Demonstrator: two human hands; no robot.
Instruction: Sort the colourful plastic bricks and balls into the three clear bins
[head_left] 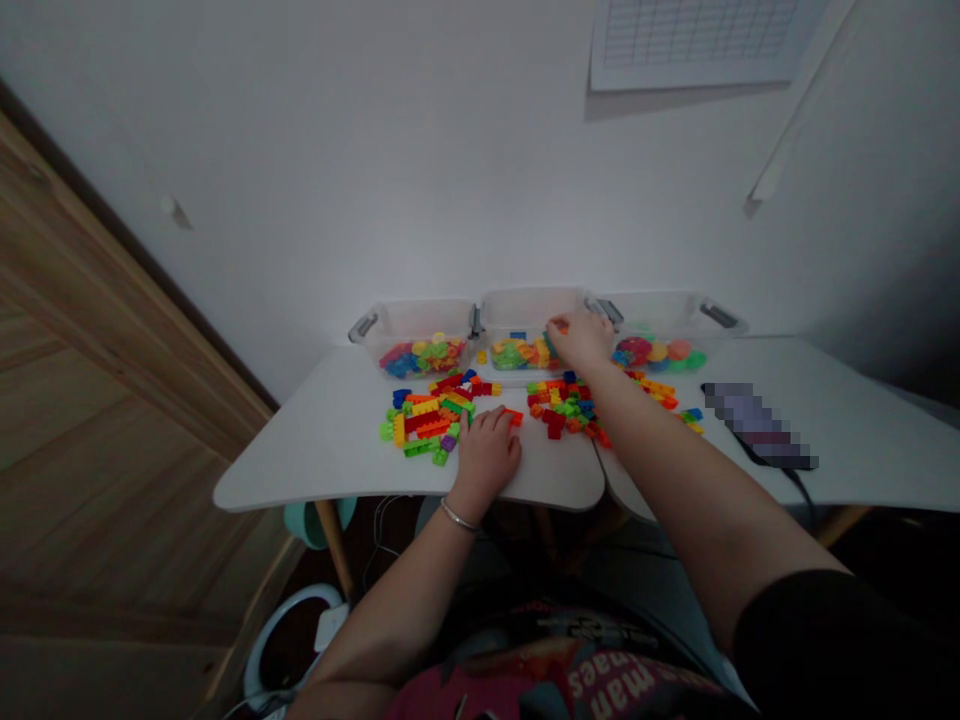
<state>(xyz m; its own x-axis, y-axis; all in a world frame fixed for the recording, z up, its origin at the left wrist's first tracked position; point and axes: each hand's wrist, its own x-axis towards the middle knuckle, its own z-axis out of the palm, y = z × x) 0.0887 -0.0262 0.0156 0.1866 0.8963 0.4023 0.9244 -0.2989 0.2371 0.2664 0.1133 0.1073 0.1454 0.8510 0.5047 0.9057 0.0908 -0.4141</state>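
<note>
My right hand is over the right part of the middle clear plastic bin, its thumb and fingers pinched together. A small orange building brick shows at the fingertips, mostly covered. Below, my left hand rests on the white table, fingers apart, at the right edge of a pile of coloured building bricks. An orange brick lies by its fingertips. Partly behind my right forearm is a second brick pile. Several yellow, green and orange pieces lie inside the middle bin.
To the left stands another clear bin of mixed pieces, and to the right a third bin with round coloured pieces. A phone with a cable lies on the right table. A seam divides the two tabletops. The wall rises behind.
</note>
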